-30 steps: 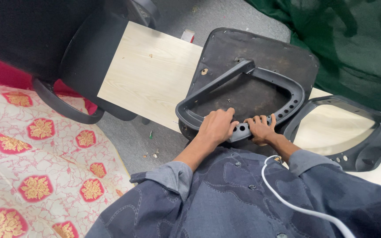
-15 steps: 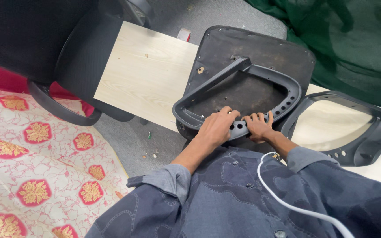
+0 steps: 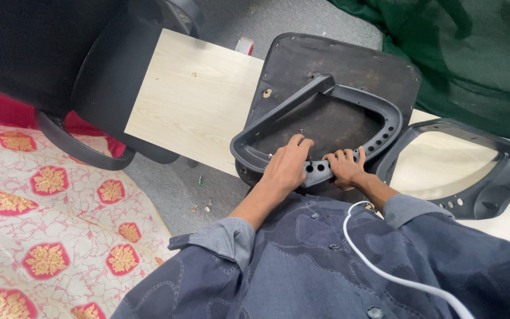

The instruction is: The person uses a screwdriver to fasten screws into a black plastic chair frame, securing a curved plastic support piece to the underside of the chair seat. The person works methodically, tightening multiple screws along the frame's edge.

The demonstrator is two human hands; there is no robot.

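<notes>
A black plastic armrest frame (image 3: 349, 97) lies on the dark underside of an upturned chair seat (image 3: 379, 62). My left hand (image 3: 287, 166) lies over the near bar of the frame, just left of its screw holes (image 3: 314, 168), with the fingers curled onto it. My right hand (image 3: 345, 168) grips the same bar just right of those holes, fingers hooked over its top edge. Both thumbs are hidden behind the bar.
The seat rests on a light wooden board (image 3: 196, 100). A second black armrest frame (image 3: 503, 189) lies to the right on the board. A black office chair (image 3: 60, 65) stands at the left above a patterned floor mat (image 3: 48, 236). Green cloth (image 3: 473, 53) fills the top right.
Both hands stay on the armrest bar; the left fingers have shifted slightly along it. The camera has moved a little.
</notes>
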